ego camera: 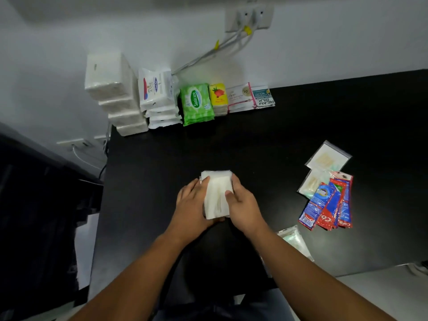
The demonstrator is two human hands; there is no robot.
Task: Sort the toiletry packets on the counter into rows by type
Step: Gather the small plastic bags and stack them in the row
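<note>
Mid-frame, our left hand (192, 202) and right hand (243, 201) both clasp a white packet stack (216, 193) over the black counter (278, 140), fingers curled round its sides. At upper left, sorted stacks (196, 104) line the counter's far edge against a white wall (335, 42) with a cabled socket (249, 18). At right lie toothpaste sachets (328, 202).

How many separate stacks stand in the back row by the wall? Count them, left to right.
6, left to right: white plastic-wrapped tissue packs, white Dove packs, green Sanicare wipes, yellow sachets, pink-edged white sachets, teal Cream Silk sachets. Others may hide behind them.
</note>
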